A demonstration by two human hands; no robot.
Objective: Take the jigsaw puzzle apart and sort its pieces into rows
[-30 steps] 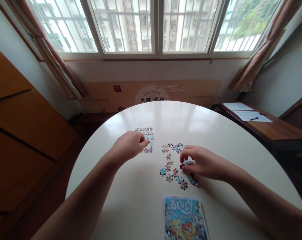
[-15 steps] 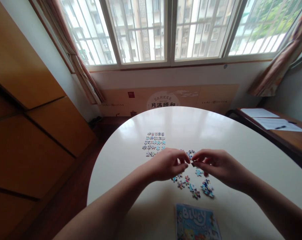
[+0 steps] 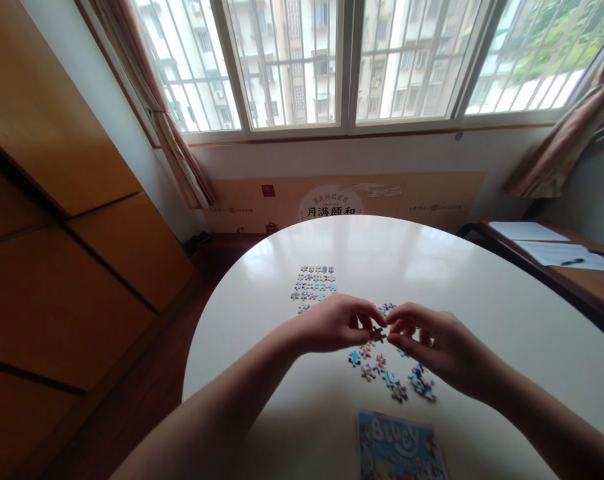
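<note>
A small dark jigsaw puzzle piece [image 3: 379, 333] is pinched between the thumb and fingers of my left hand [image 3: 339, 323], above the table. My right hand [image 3: 429, 333] faces it from the right, its thumb and index finger parted beside the piece; whether they touch it I cannot tell. Below both hands lie loose colourful jigsaw pieces [image 3: 395, 387], partly hidden by my fingers. A thicker cluster of pieces [image 3: 422, 385] sits under my right wrist. Beyond my left hand, more pieces [image 3: 315, 287] are laid out in rows, the nearest row partly covered by the hand.
Near me on the white round table [image 3: 252, 293] lies a blue puzzle box [image 3: 402, 447] marked "Bluey". A wooden side table [image 3: 582, 283] at the right carries papers [image 3: 552, 253] and a dark pen. Wooden cabinets [image 3: 107, 253] stand on the left, with barred windows ahead.
The dark puzzle piece, held at my right fingertips before, is now in my left fingers. My right thumb and index finger have parted. The view has shifted slightly.
</note>
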